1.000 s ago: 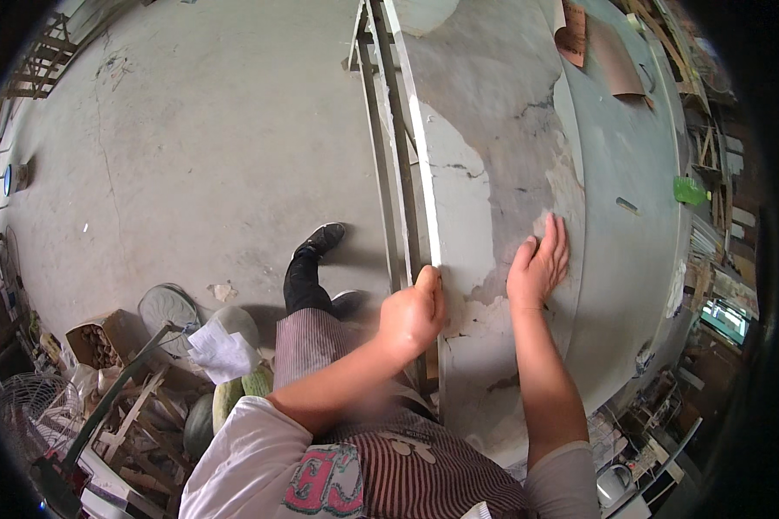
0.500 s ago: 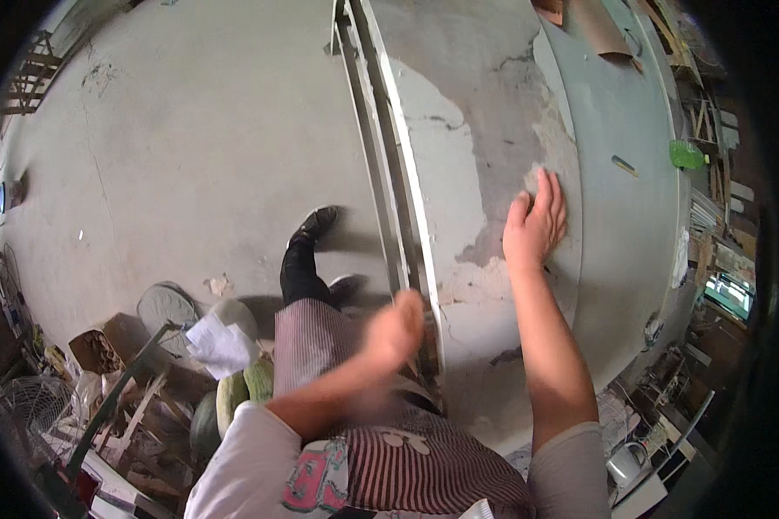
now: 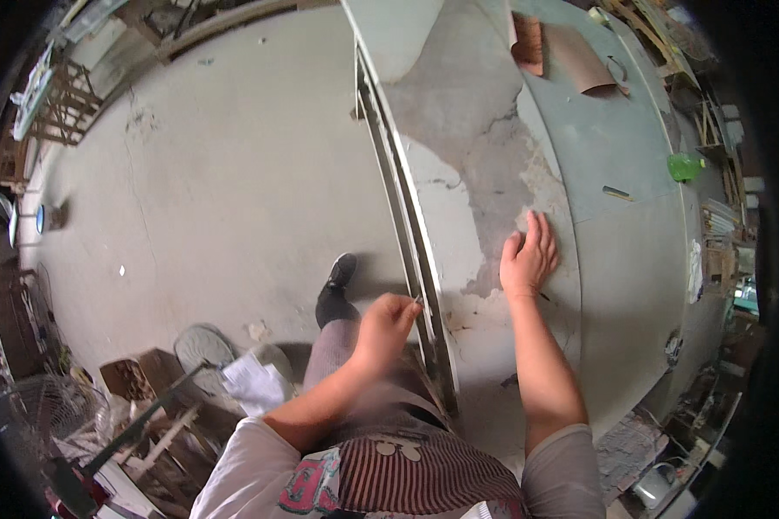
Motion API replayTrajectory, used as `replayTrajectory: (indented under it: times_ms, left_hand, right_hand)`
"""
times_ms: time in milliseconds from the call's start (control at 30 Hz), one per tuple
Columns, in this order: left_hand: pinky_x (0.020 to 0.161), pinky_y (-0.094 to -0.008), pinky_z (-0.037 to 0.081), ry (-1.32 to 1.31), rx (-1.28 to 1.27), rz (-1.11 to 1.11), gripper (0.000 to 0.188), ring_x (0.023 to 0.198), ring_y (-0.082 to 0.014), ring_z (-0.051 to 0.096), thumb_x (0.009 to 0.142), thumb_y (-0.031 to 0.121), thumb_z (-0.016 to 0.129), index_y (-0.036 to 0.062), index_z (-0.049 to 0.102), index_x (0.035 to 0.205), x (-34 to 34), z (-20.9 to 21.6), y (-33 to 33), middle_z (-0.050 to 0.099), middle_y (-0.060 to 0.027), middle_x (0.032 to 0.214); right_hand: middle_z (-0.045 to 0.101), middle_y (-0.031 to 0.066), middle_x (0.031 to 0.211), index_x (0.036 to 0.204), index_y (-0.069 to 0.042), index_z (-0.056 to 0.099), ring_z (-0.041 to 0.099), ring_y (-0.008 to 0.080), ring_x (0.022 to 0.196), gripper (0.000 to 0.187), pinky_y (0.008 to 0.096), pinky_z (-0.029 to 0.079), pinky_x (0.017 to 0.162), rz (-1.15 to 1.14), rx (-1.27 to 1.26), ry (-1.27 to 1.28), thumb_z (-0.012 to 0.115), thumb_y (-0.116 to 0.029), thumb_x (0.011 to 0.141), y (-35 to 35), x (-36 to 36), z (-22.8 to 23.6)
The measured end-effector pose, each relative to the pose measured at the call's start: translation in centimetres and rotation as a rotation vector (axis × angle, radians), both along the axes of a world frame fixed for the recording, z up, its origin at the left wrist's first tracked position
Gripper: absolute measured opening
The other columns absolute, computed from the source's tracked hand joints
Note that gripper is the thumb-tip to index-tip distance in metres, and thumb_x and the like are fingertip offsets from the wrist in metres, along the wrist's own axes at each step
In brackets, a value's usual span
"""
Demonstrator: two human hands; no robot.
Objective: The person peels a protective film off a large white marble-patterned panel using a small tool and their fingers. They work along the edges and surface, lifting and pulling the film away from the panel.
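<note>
left hand (image 3: pixel 388 322): pinching table edge (image 3: pixel 420 251) | right hand (image 3: pixel 530 259): flat, open, on tabletop (image 3: pixel 493 156)

Lots of open room on the big grey table (image 3: pixel 632 259), with only a brown sheet (image 3: pixel 580 60), a green thing (image 3: pixel 684 166) and a small stick (image 3: pixel 616 193) lying far up near the back. Flat on the top sits the right hand (image 3: pixel 528 259), bare table all around it. Tight at the metal edge rails (image 3: pixel 407 233), where the left hand (image 3: pixel 388 324) hangs just beside them.
</note>
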State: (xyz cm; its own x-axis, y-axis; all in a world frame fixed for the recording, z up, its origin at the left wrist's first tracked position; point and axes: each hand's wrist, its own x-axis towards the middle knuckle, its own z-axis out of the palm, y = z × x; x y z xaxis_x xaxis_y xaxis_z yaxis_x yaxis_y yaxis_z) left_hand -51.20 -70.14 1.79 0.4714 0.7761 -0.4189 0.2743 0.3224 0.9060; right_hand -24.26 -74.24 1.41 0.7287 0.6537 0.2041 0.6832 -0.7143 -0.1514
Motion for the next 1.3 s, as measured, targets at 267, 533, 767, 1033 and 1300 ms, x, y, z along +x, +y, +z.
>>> replayTrajectory:
  times_ms: [267, 533, 767, 1033, 1300]
  left_hand:
    - [0.067, -0.0265, 0.051, -0.133, -0.281, -0.368, 0.013, 0.078, -0.0114, 0.063, 0.095, 0.009, 0.066, -0.0016, 0.068, 0.103, 3.9, 6.4, 7.7, 0.069, -0.0048, 0.087]
    - [0.069, -0.0278, 0.051, -0.138, -0.194, -1.032, 0.008, 0.075, -0.0133, 0.063, 0.089, 0.002, 0.068, 0.0025, 0.071, 0.097, 10.8, 8.3, 18.3, 0.068, -0.0044, 0.085]
    - [0.071, -0.0275, 0.049, 0.086, -0.445, -1.543, 0.005, 0.082, -0.0110, 0.062, 0.088, 0.006, 0.073, 0.0040, 0.072, 0.092, 16.1, 8.8, 22.8, 0.068, -0.0016, 0.088]
    - [0.113, -0.0500, 0.033, -0.417, 1.149, -1.916, 0.072, 0.135, -0.0413, 0.042, 0.083, 0.019, 0.078, 0.0044, 0.045, 0.145, 18.4, 4.8, 30.0, 0.047, -0.0214, 0.145]
    - [0.117, -0.0625, 0.015, -0.467, 1.753, -2.130, 0.108, 0.148, -0.0480, 0.016, 0.076, 0.040, 0.080, -0.0046, 0.019, 0.153, 22.4, 1.8, 35.9, 0.018, -0.0294, 0.159]
  right_hand:
    - [0.046, 0.0098, 0.149, 0.137, -0.012, 0.053, 0.043, 0.0331, 0.136, 0.047, 0.0561, 0.028, 0.113, -0.050, 0.034, 0.058, 0.055, -0.027, 0.093, 0.2, -0.3, 0.7]
    - [0.067, 0.0118, 0.119, 0.121, -0.010, 0.064, 0.064, 0.0336, 0.103, 0.034, 0.0428, 0.049, 0.091, -0.169, 0.462, 0.238, 0.062, -0.015, 0.087, 2.2, -5.4, 0.2]
    - [0.064, 0.0065, 0.096, 0.114, -0.004, 0.067, 0.056, 0.0171, 0.083, 0.039, 0.0340, 0.048, 0.082, -0.509, 1.199, 1.386, 0.040, -0.032, 0.106, 6.9, -19.0, 3.6]
    - [0.062, 0.0005, 0.085, 0.115, -0.002, 0.068, 0.054, 0.0109, 0.076, 0.030, 0.0256, 0.046, 0.074, -0.630, 1.596, 1.328, 0.054, -0.026, 0.104, 7.5, -27.5, 2.1]
    - [0.064, 0.0046, 0.089, 0.122, -0.001, 0.062, 0.061, 0.0154, 0.081, 0.038, 0.0310, 0.050, 0.077, -1.154, 2.126, 1.192, 0.059, -0.033, 0.101, 14.0, -40.6, -0.3]
